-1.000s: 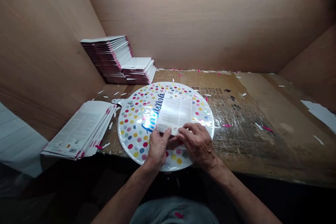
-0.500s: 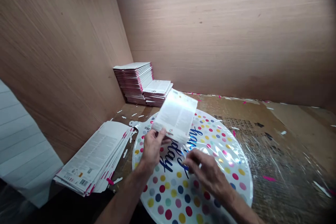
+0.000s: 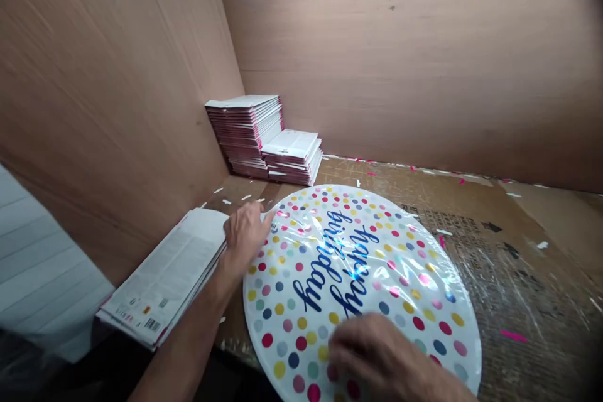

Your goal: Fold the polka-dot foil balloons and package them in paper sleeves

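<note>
A round flat foil balloon [image 3: 292,289] lies in front of me, white with coloured dots and blue "happy birthday" lettering. My left hand [image 3: 245,229] is at its upper left edge, over the tail, with the thumb on the rim and the fingers bent. The hand hides the tail. Just left of it lies a slanted stack of flat printed cardboard sleeves [image 3: 169,264]. Over the balloon's lower part is my right hand [image 3: 372,352], its fingers curled and smeared by motion. I cannot make out anything in it.
Two piles of folded cardboard packets, one tall [image 3: 242,132] and one short [image 3: 296,154], stand in the back corner. Wooden panels [image 3: 400,63] rise behind and on the left. Pink and white scraps [image 3: 513,335] lie on the cardboard-covered table [image 3: 527,289].
The folded packet is gone from my left hand, which has moved left to the balloon's tail. My right hand has come down nearer to me. The view has shifted a little.
</note>
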Demonstrator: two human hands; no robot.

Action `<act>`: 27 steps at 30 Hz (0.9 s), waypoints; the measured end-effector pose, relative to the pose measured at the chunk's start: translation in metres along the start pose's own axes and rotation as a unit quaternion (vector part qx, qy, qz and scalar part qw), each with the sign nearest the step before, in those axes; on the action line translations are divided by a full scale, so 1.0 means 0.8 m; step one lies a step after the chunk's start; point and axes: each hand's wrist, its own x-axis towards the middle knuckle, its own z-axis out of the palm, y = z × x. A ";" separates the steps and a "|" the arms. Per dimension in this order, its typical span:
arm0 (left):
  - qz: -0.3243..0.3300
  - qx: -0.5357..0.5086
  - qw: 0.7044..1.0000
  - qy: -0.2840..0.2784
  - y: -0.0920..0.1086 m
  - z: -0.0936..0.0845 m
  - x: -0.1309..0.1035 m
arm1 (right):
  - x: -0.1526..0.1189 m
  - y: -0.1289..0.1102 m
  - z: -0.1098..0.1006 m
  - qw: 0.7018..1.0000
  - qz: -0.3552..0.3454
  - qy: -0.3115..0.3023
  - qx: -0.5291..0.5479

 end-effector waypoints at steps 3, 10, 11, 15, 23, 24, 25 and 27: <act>-0.019 0.248 0.967 -0.045 -0.038 -0.016 -0.103 | 0.079 -0.019 -0.018 0.995 0.035 -0.002 -0.089; -0.091 0.227 0.960 -0.135 -0.059 -0.031 -0.158 | 0.275 -0.095 0.048 0.963 0.125 -0.070 -0.230; -0.083 0.203 0.965 -0.144 -0.057 -0.031 -0.157 | 0.289 -0.105 0.058 0.961 0.134 -0.078 -0.228; -0.058 0.133 0.980 -0.137 -0.050 -0.034 -0.161 | 0.310 -0.123 0.071 0.961 0.164 -0.089 -0.203; -0.020 0.087 0.994 -0.060 -0.049 -0.044 -0.134 | 0.272 -0.054 0.029 0.971 0.227 0.021 -0.072; 0.001 0.080 0.996 -0.041 -0.045 -0.042 -0.120 | 0.265 -0.043 0.028 0.971 0.235 0.025 -0.042; 0.027 0.080 0.996 -0.036 -0.040 -0.038 -0.106 | 0.260 -0.034 0.029 0.970 0.241 0.027 -0.008; 0.065 0.119 0.989 -0.064 -0.027 -0.027 -0.076 | 0.252 -0.020 0.034 0.966 0.252 0.029 0.058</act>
